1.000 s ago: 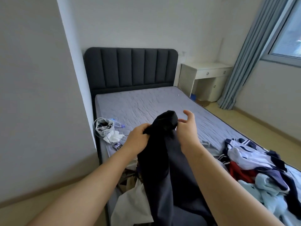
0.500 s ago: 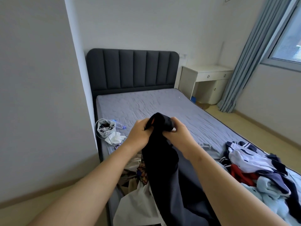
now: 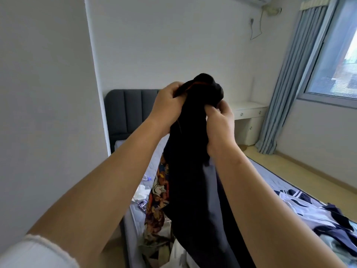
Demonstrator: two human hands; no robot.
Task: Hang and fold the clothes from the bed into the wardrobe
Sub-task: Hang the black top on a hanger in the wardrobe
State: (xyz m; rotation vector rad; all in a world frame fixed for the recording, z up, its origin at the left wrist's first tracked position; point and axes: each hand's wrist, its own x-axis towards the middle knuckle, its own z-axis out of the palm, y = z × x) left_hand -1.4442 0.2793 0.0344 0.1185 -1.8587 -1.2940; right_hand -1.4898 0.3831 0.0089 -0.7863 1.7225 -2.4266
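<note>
Both arms reach up; the left hand (image 3: 166,101) and right hand (image 3: 219,120) each keep a grip clamped on the dark garment's (image 3: 193,171) bunched top.

A white sleeve (image 3: 32,252) shows at seven o'clock, on the left arm: soft, thickish cloth ending in a slightly fuzzy, uneven edge. Past that edge the left forearm (image 3: 108,182) is bare down to the left hand (image 3: 166,105). The right forearm (image 3: 260,200), toward five o'clock, is uncovered, and so is the right hand (image 3: 220,124).
</note>
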